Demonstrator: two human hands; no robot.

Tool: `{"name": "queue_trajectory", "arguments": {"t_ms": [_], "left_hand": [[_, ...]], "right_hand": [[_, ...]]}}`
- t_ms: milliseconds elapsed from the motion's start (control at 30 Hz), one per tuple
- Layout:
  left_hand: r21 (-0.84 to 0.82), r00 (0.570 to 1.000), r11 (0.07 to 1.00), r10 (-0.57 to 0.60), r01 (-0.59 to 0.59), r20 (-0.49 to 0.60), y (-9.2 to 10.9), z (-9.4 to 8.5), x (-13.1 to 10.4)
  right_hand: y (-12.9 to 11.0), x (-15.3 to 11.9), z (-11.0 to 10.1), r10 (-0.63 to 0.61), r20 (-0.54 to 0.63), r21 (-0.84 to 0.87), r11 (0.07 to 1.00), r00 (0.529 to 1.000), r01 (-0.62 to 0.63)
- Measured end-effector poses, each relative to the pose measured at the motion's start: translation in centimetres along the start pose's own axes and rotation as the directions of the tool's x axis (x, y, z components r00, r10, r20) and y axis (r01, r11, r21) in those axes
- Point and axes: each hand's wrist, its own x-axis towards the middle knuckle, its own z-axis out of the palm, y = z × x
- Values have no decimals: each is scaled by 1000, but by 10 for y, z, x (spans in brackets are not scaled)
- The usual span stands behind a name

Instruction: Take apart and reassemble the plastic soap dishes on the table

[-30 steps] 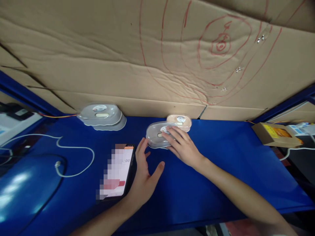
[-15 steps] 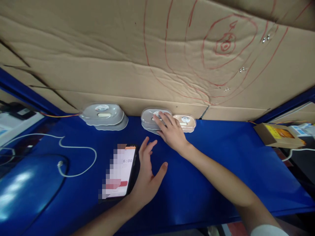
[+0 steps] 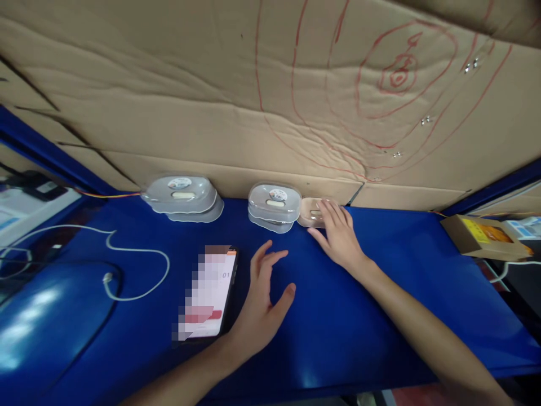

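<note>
At the back of the blue table [image 3: 380,316], my right hand [image 3: 341,239] lies over a small beige lidded container [image 3: 310,212], its fingers apart and covering the right part of the lid. Whether it grips the rim I cannot see. To its left sits a stack of clear grey lidded containers [image 3: 274,206] with a round label on top. Farther left stands another such grey stack [image 3: 181,197]. My left hand [image 3: 262,304] is open and empty, fingers spread, just right of a phone [image 3: 211,299] whose lit screen is partly blurred out.
A cardboard wall [image 3: 190,124] with red hand-drawn rings rises behind the table. A white cable [image 3: 163,256] and a dark cable loop at left. An open cardboard box [image 3: 477,237] with a yellow label stands at the right edge.
My right hand has moved right, from the middle grey stack to the beige container. My left hand stays open beside the phone. The view has shifted slightly.
</note>
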Motion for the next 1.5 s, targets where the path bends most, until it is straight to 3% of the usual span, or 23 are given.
{"name": "queue_trajectory", "arguments": {"t_ms": [100, 267, 367, 500, 633, 733, 800, 1033, 1267, 1400, 1500], "left_hand": [[-63, 999, 998, -10, 13, 54, -2, 3, -2], [-109, 993, 994, 24, -12, 111, -9, 10, -4], [-94, 992, 996, 22, -10, 121, -12, 12, -3], [-89, 993, 996, 23, -13, 113, -11, 9, 1], [-91, 993, 996, -8, 18, 114, -11, 7, 2], [-87, 988, 995, -34, 47, 152, -13, 7, 1], [-50, 981, 998, -24, 34, 191, -15, 7, 1], [107, 962, 991, 48, -79, 268, -14, 6, -3], [182, 933, 976, 52, -124, 355, -15, 7, -6], [168, 940, 969, 122, -183, 320, -17, 9, -4], [176, 955, 973, 95, -149, 280, -18, 9, -4]], "right_hand": [[17, -35, -10, -43, 79, -16, 999, 996, 45], [10, -73, -28, -130, 56, 23, 991, 990, 129], [7, -79, -29, -14, 46, 62, 998, 999, 11], [9, -81, -29, 148, 136, 265, 947, 980, -180], [6, -88, -36, -13, 203, 457, 886, 979, -83], [2, -92, -39, -175, 266, 559, 829, 948, -4], [2, -93, -40, -218, 273, 598, 802, 937, 12], [25, -82, -36, -20, 192, 472, 879, 981, -74], [49, -82, -20, 73, 268, 265, 953, 961, -146], [38, -83, -33, 23, 214, 208, 976, 977, -69], [17, -84, -49, -174, 202, 299, 948, 964, 108]]}}
